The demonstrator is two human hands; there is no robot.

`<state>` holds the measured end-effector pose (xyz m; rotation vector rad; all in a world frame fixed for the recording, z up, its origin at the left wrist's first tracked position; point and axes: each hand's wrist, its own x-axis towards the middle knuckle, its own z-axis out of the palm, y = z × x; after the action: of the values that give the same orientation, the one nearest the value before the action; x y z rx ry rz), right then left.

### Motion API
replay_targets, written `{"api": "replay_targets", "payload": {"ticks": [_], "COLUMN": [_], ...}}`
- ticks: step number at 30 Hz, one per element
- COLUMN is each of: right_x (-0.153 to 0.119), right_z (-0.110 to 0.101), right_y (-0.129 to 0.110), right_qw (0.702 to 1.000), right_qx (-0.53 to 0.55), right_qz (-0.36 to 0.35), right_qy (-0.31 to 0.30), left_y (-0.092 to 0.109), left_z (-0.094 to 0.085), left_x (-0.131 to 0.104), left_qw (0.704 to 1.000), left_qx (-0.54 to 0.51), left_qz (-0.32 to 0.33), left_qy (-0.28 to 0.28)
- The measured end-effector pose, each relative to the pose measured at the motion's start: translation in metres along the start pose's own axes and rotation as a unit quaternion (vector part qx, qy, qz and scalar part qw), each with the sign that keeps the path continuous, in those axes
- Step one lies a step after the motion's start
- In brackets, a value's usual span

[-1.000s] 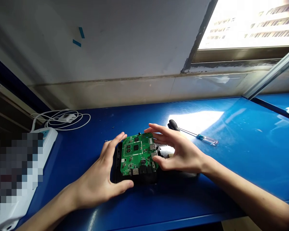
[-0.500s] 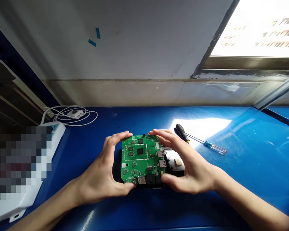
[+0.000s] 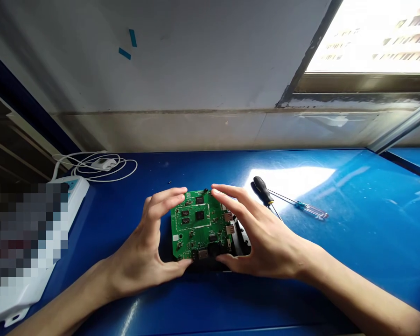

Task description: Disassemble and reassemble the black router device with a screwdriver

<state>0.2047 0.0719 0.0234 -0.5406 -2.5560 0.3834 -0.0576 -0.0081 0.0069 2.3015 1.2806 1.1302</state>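
A green circuit board, with dark chips and metal ports along its right and near edges, lies between my two hands above the blue table. My left hand grips its left side, fingers at the far corner and thumb at the near edge. On the right side, my right hand holds it the same way, fingertips on the far edge and thumb by the near ports. A black part with a silvery piece shows beyond the board's right edge, partly hidden by my right hand.
Behind my right hand lie a black-handled screwdriver and a clear-handled screwdriver. A coiled white cable with a plug sits at the back left, near a white device, partly blurred out. A tiny dark piece rests behind the board.
The board, still between both hands, tilts slightly and sits a little further left in view. My right hand has shifted left and covers more of the silvery part. The camera view has moved slightly.
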Motion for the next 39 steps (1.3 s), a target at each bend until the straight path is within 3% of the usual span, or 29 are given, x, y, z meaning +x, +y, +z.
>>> {"api": "replay_targets", "payload": {"ticks": [10, 15, 20, 25, 31, 39], "right_x": [0.001, 0.002, 0.001, -0.001, -0.001, 0.0], "right_z": [-0.001, -0.005, -0.009, -0.013, -0.014, -0.002], "right_y": [0.014, 0.017, 0.017, 0.016, 0.019, 0.018], "right_qw": [0.995, 0.989, 0.983, 0.981, 0.993, 0.995], "right_qx": [-0.044, -0.078, -0.114, -0.12, -0.046, 0.039], "right_qz": [-0.04, -0.048, -0.047, -0.046, -0.048, -0.019], "right_qy": [0.077, 0.115, 0.138, 0.146, 0.1, 0.088], "left_y": [0.005, 0.018, 0.029, 0.029, 0.025, 0.023], "left_z": [-0.005, -0.002, 0.007, 0.008, -0.001, 0.005], "left_x": [0.018, 0.04, 0.063, 0.072, 0.067, 0.057], "left_qw": [0.987, 0.961, 0.944, 0.948, 0.966, 0.991], "left_qx": [0.152, 0.259, 0.294, 0.272, 0.21, -0.014], "left_qz": [0.031, 0.081, 0.136, 0.159, 0.152, 0.127], "left_qy": [-0.046, -0.051, -0.064, -0.041, -0.005, -0.049]}}
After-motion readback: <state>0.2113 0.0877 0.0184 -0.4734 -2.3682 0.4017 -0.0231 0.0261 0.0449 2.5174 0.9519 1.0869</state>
